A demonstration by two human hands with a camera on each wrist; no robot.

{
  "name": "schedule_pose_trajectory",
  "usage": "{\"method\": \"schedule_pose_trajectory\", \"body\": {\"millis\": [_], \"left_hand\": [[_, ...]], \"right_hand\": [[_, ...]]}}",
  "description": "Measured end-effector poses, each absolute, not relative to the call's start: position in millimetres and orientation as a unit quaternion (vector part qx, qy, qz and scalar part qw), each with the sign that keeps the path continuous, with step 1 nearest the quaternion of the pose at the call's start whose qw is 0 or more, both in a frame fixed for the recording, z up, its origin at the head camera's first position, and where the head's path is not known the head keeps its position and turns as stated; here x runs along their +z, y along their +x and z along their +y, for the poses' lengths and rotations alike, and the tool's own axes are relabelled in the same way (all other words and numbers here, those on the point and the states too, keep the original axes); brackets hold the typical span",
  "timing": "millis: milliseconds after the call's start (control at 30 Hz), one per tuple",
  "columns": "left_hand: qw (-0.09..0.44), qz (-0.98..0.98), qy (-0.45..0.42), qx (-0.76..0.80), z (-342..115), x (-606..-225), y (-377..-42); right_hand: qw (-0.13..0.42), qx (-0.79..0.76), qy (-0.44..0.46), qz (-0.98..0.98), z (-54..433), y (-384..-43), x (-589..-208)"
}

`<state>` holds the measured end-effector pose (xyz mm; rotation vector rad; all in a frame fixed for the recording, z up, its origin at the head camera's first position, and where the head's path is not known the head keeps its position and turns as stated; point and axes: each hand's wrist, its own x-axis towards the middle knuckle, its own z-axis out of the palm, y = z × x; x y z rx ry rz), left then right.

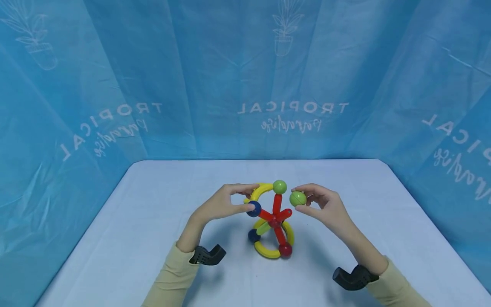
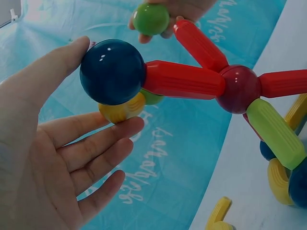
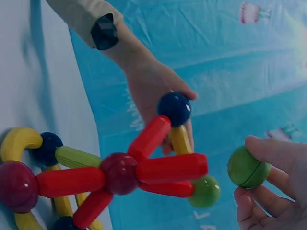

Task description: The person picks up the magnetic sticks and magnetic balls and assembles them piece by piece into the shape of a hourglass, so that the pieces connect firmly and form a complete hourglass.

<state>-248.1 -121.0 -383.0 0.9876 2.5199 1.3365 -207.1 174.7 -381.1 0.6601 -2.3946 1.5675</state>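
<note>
A toy structure of balls and rods stands on the table, with yellow curved rods point(image 1: 266, 254) ringing its base. From a central red ball point(image 3: 120, 173), red rods point(image 1: 277, 204) reach outward and upward. My left hand point(image 1: 230, 204) steadies its upper left part: the thumb touches a blue ball point(image 2: 112, 72) and the fingertips meet an upper yellow curved rod point(image 2: 122, 109). That rod leads to a green ball point(image 1: 279, 186) atop a red rod. Between thumb and fingers, my right hand point(image 1: 320, 202) pinches a separate green ball point(image 3: 248, 166), just right of the structure and apart from it.
A white-covered table point(image 1: 172, 183) lies beneath the structure. Blue printed sheeting point(image 1: 215, 85) hangs behind it and along both sides. Black wrist devices point(image 1: 207, 255) sit on both forearms. One red rod's outer end point(image 3: 204, 164) is bare, pointing toward my right hand.
</note>
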Motion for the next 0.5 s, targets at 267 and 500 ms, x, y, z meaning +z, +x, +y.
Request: {"method": "schedule_pose_trajectory", "body": {"millis": [267,500], "left_hand": [[0.063,0.825,0.335,0.45,-121.5,-382.6,-248.1],[0.067,0.83,0.329,0.445,-120.4,-380.9,-246.9]], "right_hand": [[0.082,0.509,0.281,-0.809,163.9,-202.1,-388.0],[0.04,0.521,0.288,-0.803,162.3,-201.6,-392.2]]}}
